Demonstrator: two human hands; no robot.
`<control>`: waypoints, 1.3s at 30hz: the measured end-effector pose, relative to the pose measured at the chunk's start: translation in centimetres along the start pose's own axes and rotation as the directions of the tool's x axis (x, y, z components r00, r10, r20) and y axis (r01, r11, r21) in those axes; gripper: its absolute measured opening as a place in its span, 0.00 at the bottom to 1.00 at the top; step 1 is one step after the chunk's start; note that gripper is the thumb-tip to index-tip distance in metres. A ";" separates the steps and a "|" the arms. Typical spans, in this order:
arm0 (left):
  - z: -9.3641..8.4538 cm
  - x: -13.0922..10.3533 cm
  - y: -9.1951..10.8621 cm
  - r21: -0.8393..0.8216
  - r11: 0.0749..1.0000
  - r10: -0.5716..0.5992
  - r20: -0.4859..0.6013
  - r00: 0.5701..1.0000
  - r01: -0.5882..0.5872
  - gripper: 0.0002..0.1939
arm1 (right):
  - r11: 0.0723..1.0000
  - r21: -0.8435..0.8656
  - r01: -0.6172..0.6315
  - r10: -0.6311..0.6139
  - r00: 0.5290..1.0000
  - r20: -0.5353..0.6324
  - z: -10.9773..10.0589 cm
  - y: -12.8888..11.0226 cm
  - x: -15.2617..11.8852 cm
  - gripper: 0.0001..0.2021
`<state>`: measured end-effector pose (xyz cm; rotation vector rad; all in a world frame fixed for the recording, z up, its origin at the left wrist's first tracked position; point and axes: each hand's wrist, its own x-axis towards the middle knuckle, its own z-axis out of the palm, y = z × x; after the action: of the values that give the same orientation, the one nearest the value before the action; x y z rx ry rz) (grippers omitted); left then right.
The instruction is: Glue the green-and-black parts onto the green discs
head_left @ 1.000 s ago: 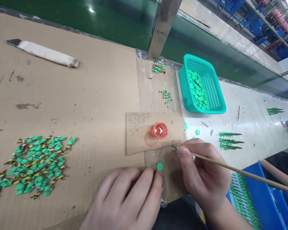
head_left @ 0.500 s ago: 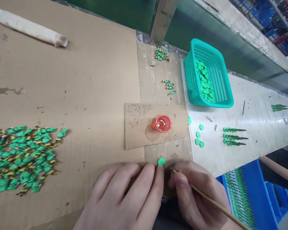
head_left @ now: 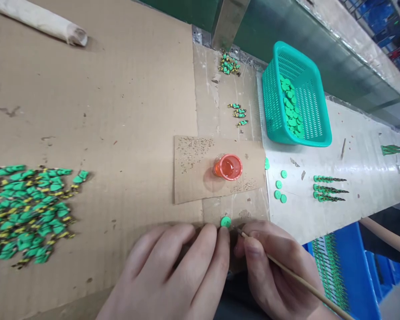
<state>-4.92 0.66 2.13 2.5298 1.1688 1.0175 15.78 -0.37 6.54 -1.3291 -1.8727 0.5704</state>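
Note:
My left hand [head_left: 176,271] is curled near the front edge. Its index fingertip is at a small round green disc with tiny holes, like a button [head_left: 226,222]; the thumb is hidden. In a pen-like pinch, my right hand [head_left: 280,266] holds a thin paintbrush [head_left: 296,276] with a wooden handle. The brush's dark tip points left, close beside the button. Just beyond the hands, a small red cup [head_left: 231,167] of clear-looking liquid stands on a piece of cardboard [head_left: 190,189] speckled with brown marks.
A turquoise basket [head_left: 311,104] holds many green discs. Several loose discs [head_left: 278,184] and rows of green-and-dark pieces [head_left: 330,190] lie right. Green, yellow and black figures [head_left: 30,209] are piled left. A white roll [head_left: 46,22] lies far left. A blue bin [head_left: 356,266] and another person's arm [head_left: 386,235] are right.
The view has shifted slightly, so the table things sit a little higher in the picture. Both hands keep their grips, and the brush tip stays close to the button.

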 end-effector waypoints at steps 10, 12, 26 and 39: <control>0.0 0.0 0.1 -0.001 1.000 0.009 0.006 1.000 -0.009 0.14 | 1.000 0.026 -0.014 0.014 1.000 0.021 0.0 -0.1 0.2 0.18; -0.2 0.1 0.0 0.009 1.000 0.014 0.004 1.000 -0.014 0.14 | 1.000 0.022 -0.008 0.008 1.000 0.001 0.1 -0.1 0.0 0.18; -0.1 -0.2 -0.1 -0.022 1.000 0.015 -0.015 1.000 -0.015 0.13 | 0.999 0.046 -0.013 0.011 0.999 0.033 -0.1 0.2 0.3 0.19; 0.0 0.0 -0.1 -0.008 1.000 0.020 -0.022 1.000 -0.020 0.14 | 0.999 0.054 0.001 -0.002 1.000 0.020 0.1 0.3 0.4 0.16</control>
<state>-4.98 0.69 2.06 2.5351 1.1443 1.0557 15.76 0.13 6.39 -1.2910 -1.8615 0.6310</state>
